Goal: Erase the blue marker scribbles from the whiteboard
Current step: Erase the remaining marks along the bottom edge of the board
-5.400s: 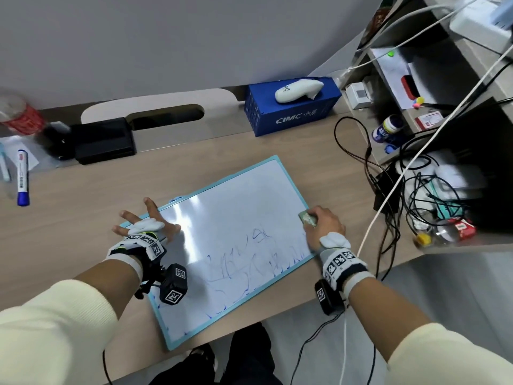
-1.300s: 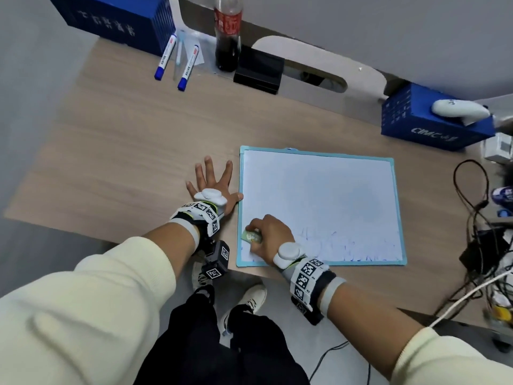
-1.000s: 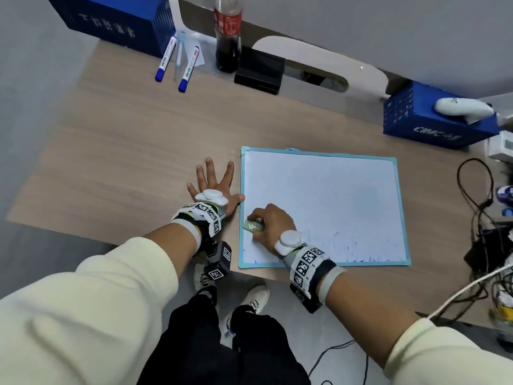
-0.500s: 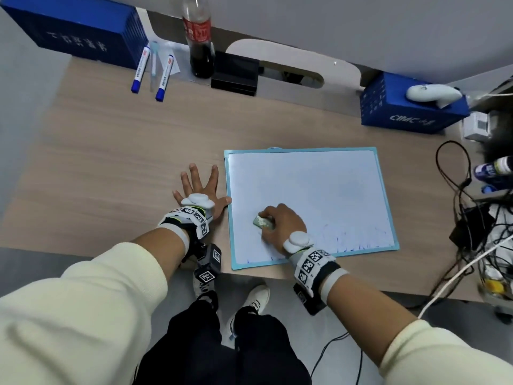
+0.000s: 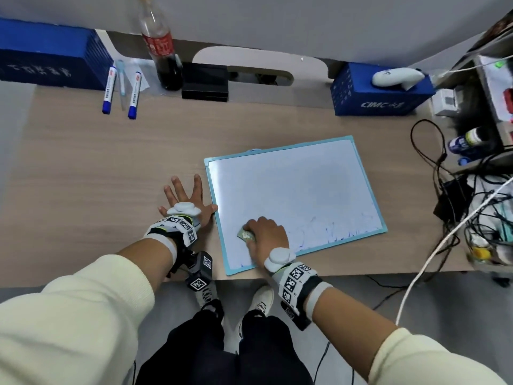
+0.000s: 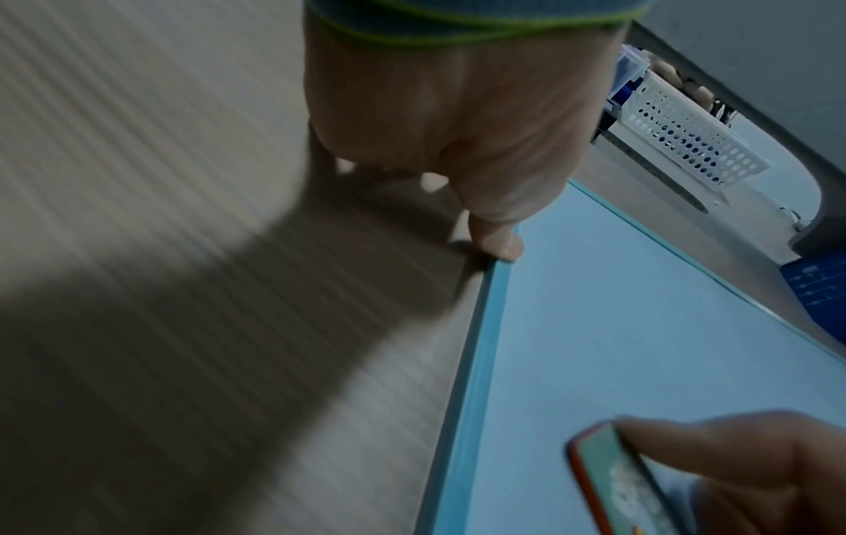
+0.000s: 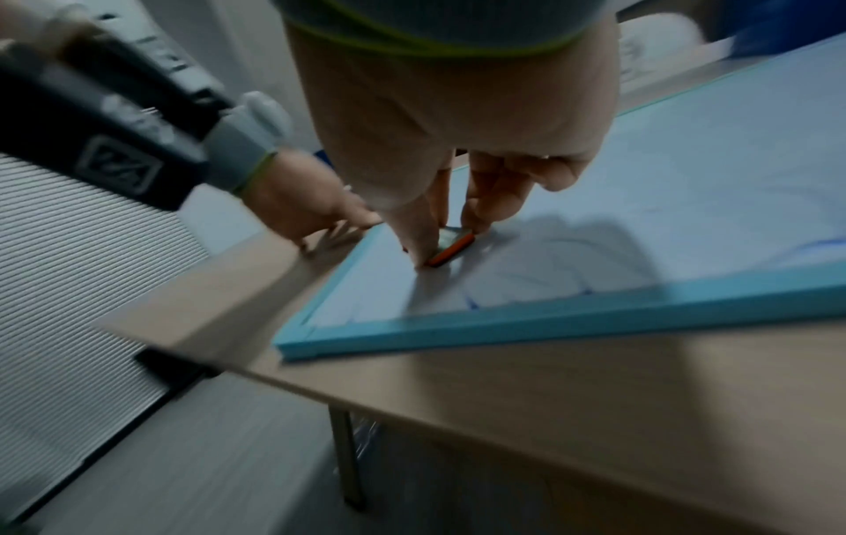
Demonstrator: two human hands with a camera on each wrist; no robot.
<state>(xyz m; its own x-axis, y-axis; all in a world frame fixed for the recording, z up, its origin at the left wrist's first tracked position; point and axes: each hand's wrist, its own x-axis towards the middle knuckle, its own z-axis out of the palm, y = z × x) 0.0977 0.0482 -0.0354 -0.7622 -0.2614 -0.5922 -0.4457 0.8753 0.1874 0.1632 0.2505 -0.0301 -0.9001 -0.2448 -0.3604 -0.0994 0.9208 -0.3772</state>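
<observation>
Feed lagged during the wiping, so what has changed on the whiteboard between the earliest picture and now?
The right hand carried the eraser from the whiteboard's right edge to its near left part, wiping away most blue scribbles; a strip remains along the near edge. The left hand slid off the board onto the desk, thumb at the frame. The eraser stays pinched.

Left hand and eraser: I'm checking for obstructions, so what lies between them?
Only the whiteboard's teal frame edge and bare board, seen in head and left wrist views, separate the left hand from the eraser.
</observation>
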